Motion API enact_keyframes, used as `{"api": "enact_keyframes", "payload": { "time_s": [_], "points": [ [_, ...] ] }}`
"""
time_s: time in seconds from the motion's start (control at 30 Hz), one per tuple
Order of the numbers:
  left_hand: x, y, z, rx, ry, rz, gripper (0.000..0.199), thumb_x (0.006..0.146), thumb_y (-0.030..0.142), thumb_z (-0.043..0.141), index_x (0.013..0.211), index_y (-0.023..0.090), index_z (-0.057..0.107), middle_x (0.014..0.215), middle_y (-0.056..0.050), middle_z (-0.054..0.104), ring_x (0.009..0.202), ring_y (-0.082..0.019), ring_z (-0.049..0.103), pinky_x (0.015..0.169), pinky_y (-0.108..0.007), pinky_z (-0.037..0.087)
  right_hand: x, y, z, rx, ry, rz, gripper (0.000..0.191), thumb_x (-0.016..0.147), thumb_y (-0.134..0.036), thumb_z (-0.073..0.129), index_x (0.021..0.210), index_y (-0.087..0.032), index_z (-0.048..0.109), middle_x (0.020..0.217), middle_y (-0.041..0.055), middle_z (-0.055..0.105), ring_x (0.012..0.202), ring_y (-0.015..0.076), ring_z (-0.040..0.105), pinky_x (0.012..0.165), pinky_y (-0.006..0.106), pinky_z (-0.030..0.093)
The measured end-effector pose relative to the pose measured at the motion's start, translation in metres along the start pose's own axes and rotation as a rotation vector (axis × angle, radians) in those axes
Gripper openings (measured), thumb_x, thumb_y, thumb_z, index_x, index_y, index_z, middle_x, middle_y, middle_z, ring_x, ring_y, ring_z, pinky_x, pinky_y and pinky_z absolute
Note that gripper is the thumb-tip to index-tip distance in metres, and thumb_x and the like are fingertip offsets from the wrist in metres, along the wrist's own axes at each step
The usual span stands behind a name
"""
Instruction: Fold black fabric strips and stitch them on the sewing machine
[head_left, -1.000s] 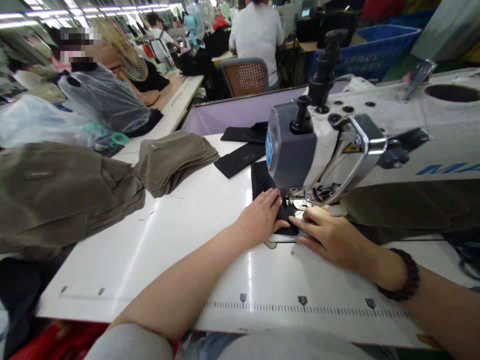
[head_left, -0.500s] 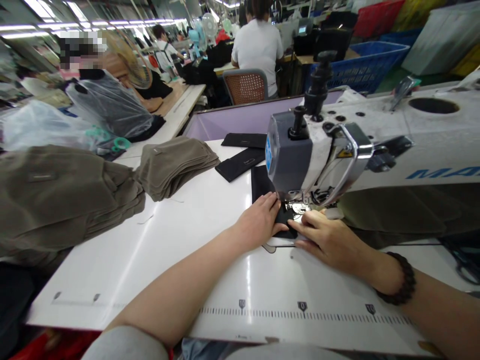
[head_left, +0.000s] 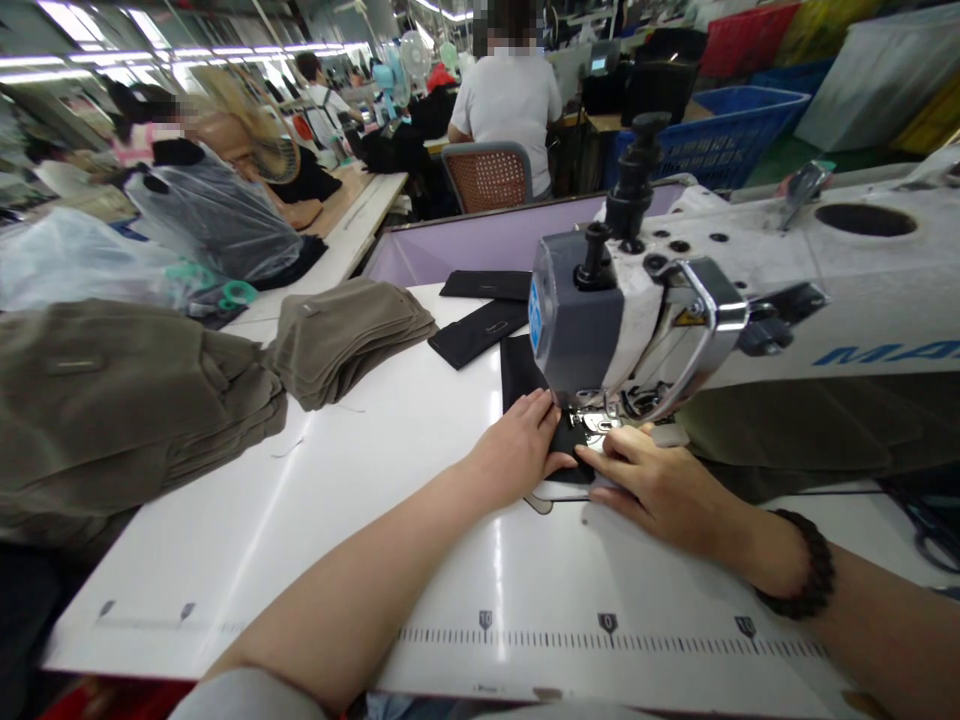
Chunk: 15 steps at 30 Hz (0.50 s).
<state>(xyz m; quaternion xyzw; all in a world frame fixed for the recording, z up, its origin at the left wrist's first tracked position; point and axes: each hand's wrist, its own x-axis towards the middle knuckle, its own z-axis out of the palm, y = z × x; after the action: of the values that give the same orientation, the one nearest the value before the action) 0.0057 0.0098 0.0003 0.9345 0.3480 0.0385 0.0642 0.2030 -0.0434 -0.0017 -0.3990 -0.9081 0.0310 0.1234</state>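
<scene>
A black fabric piece (head_left: 519,368) lies on the white table, running under the head of the sewing machine (head_left: 581,310). My left hand (head_left: 517,447) rests flat on this fabric, left of the presser foot (head_left: 596,424), fingers stretched forward and thumb out to the side. At the fabric's right edge is my right hand (head_left: 652,480), its index fingertip touching the fabric and its other fingers partly curled beside the metal plate. A dark beaded bracelet (head_left: 801,565) circles my right wrist. The needle's tip cannot be made out.
Two sewn black pieces (head_left: 484,330) lie behind my left hand. Stacks of olive fabric (head_left: 345,335) sit at left, with more olive fabric (head_left: 787,425) under the machine arm. Scissors (head_left: 934,540) lie at far right. A co-worker (head_left: 506,105) sits ahead, near a blue crate (head_left: 720,130).
The view has shifted very slightly. Both hands and the black fabric keep nearly the same place at the machine.
</scene>
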Motion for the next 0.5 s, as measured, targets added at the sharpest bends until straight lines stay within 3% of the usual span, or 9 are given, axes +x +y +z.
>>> {"api": "enact_keyframes", "payload": {
  "time_s": [0.5],
  "points": [
    [-0.0006,0.0022,-0.0023,0.063,0.034,0.030,0.055,0.083,0.044,0.050,0.116,0.000,0.048,0.122,-0.020,0.047,0.118,-0.030,0.041,0.101,-0.039,0.033,0.0008,0.0026,0.0023,0.000,0.034,-0.025,0.034,0.087,-0.032,0.043,0.108,-0.011,0.059,0.084,0.0101,0.059,0.073,0.0179,0.054,0.065,0.031,0.039]
  ]
}}
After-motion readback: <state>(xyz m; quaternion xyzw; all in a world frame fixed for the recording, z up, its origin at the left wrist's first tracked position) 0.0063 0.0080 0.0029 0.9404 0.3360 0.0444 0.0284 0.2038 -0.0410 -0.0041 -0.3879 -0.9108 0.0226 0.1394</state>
